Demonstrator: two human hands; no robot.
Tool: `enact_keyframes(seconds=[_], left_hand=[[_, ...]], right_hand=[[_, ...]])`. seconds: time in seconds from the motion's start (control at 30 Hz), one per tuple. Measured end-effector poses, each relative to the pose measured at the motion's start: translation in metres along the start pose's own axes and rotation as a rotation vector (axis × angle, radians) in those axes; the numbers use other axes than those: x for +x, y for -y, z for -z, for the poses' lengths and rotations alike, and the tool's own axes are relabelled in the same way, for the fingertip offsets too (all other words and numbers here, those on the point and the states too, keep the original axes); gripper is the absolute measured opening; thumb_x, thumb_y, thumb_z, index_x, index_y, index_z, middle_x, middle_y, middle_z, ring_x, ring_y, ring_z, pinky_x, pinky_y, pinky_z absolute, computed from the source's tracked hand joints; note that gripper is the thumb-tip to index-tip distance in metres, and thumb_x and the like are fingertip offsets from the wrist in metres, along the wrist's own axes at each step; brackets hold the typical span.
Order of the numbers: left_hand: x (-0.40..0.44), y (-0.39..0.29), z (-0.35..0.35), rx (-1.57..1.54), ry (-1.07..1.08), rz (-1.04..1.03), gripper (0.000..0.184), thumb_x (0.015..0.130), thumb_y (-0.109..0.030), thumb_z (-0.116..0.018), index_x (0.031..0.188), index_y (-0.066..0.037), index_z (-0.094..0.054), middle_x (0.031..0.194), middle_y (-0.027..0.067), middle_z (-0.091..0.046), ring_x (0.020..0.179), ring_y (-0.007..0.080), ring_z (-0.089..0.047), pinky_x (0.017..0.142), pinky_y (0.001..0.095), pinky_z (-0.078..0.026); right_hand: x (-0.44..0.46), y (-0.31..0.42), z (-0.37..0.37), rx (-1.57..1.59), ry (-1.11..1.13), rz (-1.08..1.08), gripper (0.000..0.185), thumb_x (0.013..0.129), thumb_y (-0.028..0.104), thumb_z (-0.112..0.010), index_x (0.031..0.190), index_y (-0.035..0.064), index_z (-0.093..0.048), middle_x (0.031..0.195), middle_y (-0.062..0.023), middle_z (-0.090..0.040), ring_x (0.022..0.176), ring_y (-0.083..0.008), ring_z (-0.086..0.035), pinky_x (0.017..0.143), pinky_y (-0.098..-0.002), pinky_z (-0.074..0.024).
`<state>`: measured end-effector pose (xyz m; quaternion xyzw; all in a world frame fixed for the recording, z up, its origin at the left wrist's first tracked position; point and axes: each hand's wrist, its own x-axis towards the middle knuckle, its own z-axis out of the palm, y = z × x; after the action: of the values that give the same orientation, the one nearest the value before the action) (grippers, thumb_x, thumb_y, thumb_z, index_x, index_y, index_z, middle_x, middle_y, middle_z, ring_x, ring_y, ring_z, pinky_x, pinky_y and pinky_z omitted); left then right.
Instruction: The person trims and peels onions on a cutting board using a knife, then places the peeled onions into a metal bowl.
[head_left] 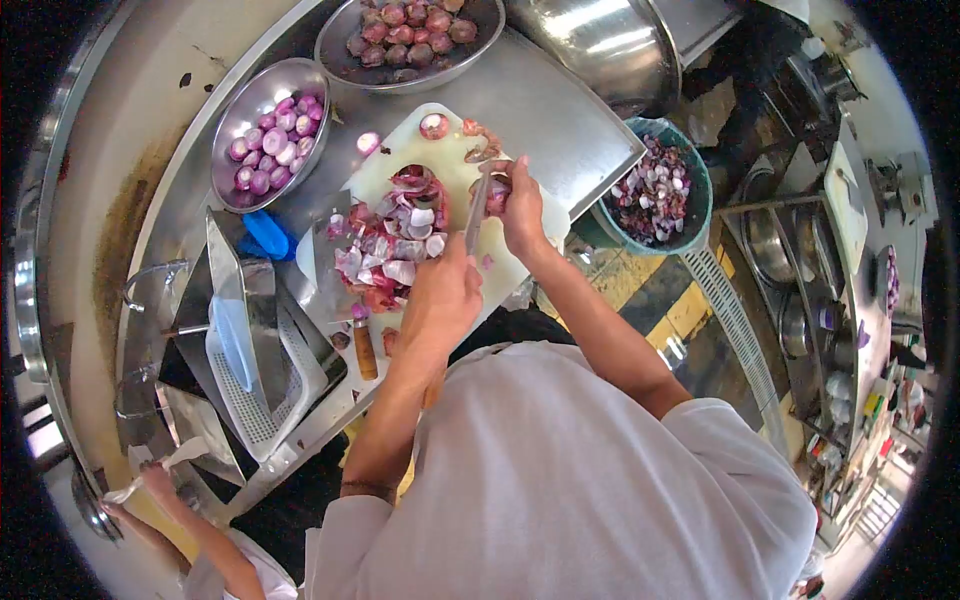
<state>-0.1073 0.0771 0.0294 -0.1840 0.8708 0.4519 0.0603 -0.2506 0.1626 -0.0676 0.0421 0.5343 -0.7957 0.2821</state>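
The shirt (600, 480) fills the bottom of the view and hides the counter's (560, 90) near edge behind it. The left hand (442, 292) has its fingers closed round the knife (478, 208), covering the handle; the blade slants up to the onion (492, 196), though whether it is cutting in is hard to make out. The right hand's (524, 212) fingers are curled round that onion, hiding part of it, over the right side of the board (400, 150). A heap of skins and onion pieces (395, 240) covers much of the board's left, too tangled to separate. Near its lower edge is a wooden handle (365, 350); what it belongs to is unclear. Peeled onions sit in the left bowl (227, 135); darker ones fill the top bowl (400, 80), cut off by the frame. The bin (702, 195) holds skins. At lower left, a co-worker (225, 560) is mostly out of view, holding something pale and indistinct.
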Motion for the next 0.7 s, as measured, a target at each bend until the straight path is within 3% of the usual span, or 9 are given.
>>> enact_keyframes(seconds=[0.03, 0.17, 0.23, 0.3, 0.4, 0.5, 0.57, 0.63, 0.7], left_hand=[[0.001, -0.001, -0.003, 0.101, 0.028, -0.060, 0.016, 0.098, -0.005, -0.048, 0.111, 0.004, -0.051, 0.077, 0.0181, -0.068, 0.060, 0.0240, -0.070, 0.047, 0.0381, -0.055], [0.008, -0.004, -0.019, 0.229, 0.002, -0.067, 0.011, 0.095, -0.004, -0.050, 0.099, 0.005, -0.048, 0.067, 0.0188, -0.063, 0.054, 0.0291, -0.068, 0.047, 0.0421, -0.053], [0.010, -0.013, -0.018, 0.152, 0.051, 0.019, 0.013, 0.090, -0.001, -0.053, 0.099, 0.007, -0.050, 0.080, 0.0328, -0.065, 0.081, 0.0500, -0.066, 0.072, 0.0566, -0.051], [0.015, -0.013, -0.020, 0.165, 0.034, 0.014, 0.013, 0.090, -0.001, -0.053, 0.099, 0.008, -0.050, 0.080, 0.0331, -0.065, 0.081, 0.0503, -0.066, 0.072, 0.0566, -0.052], [0.020, -0.007, -0.027, 0.151, -0.005, -0.002, 0.013, 0.090, -0.001, -0.052, 0.099, 0.008, -0.050, 0.080, 0.0334, -0.065, 0.080, 0.0504, -0.066, 0.070, 0.0564, -0.052], [0.022, -0.006, -0.031, 0.178, -0.047, -0.046, 0.012, 0.090, -0.001, -0.052, 0.099, 0.008, -0.050, 0.079, 0.0334, -0.065, 0.077, 0.0495, -0.067, 0.067, 0.0558, -0.053], [0.024, -0.006, -0.035, 0.226, -0.072, -0.084, 0.012, 0.090, 0.000, -0.053, 0.098, 0.008, -0.050, 0.078, 0.0334, -0.065, 0.076, 0.0489, -0.067, 0.066, 0.0554, -0.053], [0.027, 0.000, -0.040, 0.165, -0.083, -0.009, 0.016, 0.094, -0.009, -0.055, 0.099, 0.005, -0.050, 0.080, 0.0327, -0.065, 0.081, 0.0514, -0.065, 0.069, 0.0589, -0.049], [0.027, -0.002, -0.041, 0.175, -0.093, 0.003, 0.016, 0.092, -0.007, -0.056, 0.100, 0.005, -0.050, 0.081, 0.0326, -0.065, 0.081, 0.0511, -0.066, 0.069, 0.0586, -0.050]], right_hand=[[-0.004, 0.003, -0.004, -0.030, -0.059, 0.101, 0.065, 0.106, 0.058, -0.023, 0.111, 0.0021, -0.057, 0.078, -0.0108, -0.066, 0.067, -0.0197, -0.065, 0.063, -0.0321, -0.0517], [-0.007, 0.002, -0.005, -0.177, -0.196, 0.272, 0.067, 0.105, 0.062, -0.024, 0.110, 0.0022, -0.054, 0.079, -0.0134, -0.066, 0.065, -0.0181, -0.065, 0.056, -0.0305, -0.0512], [-0.012, 0.001, -0.008, -0.207, -0.236, 0.308, 0.067, 0.106, 0.060, -0.024, 0.108, 0.0010, -0.055, 0.076, -0.0115, -0.063, 0.062, -0.0172, -0.061, 0.054, -0.0307, -0.0493], [-0.017, 0.001, -0.011, -0.239, -0.270, 0.341, 0.066, 0.106, 0.058, -0.025, 0.105, -0.0002, -0.057, 0.073, -0.0096, -0.060, 0.058, -0.0164, -0.056, 0.052, -0.0309, -0.0473], [-0.015, -0.005, -0.005, -0.265, -0.291, 0.268, 0.068, 0.106, 0.058, -0.024, 0.104, -0.0009, -0.057, 0.073, -0.0098, -0.059, 0.059, -0.0167, -0.056, 0.054, -0.0317, -0.0473], [-0.003, -0.022, 0.008, -0.320, -0.227, 0.212, 0.071, 0.103, 0.067, -0.024, 0.109, 0.0012, -0.051, 0.076, -0.0130, -0.065, 0.063, -0.0166, -0.062, 0.052, -0.0295, -0.0472], [-0.002, -0.028, 0.007, -0.135, -0.245, 0.004, 0.072, 0.102, 0.067, -0.024, 0.110, 0.0008, -0.051, 0.076, -0.0132, -0.066, 0.062, -0.0180, -0.061, 0.053, -0.0331, -0.0478], [-0.001, -0.032, 0.007, -0.115, -0.263, -0.018, 0.071, 0.103, 0.066, -0.024, 0.109, 0.0008, -0.051, 0.076, -0.0129, -0.065, 0.061, -0.0185, -0.060, 0.053, -0.0344, -0.0482], [-0.003, -0.031, 0.006, -0.095, -0.283, -0.041, 0.071, 0.103, 0.066, -0.025, 0.108, 0.0008, -0.052, 0.076, -0.0125, -0.065, 0.060, -0.0190, -0.059, 0.054, -0.0356, -0.0486]])
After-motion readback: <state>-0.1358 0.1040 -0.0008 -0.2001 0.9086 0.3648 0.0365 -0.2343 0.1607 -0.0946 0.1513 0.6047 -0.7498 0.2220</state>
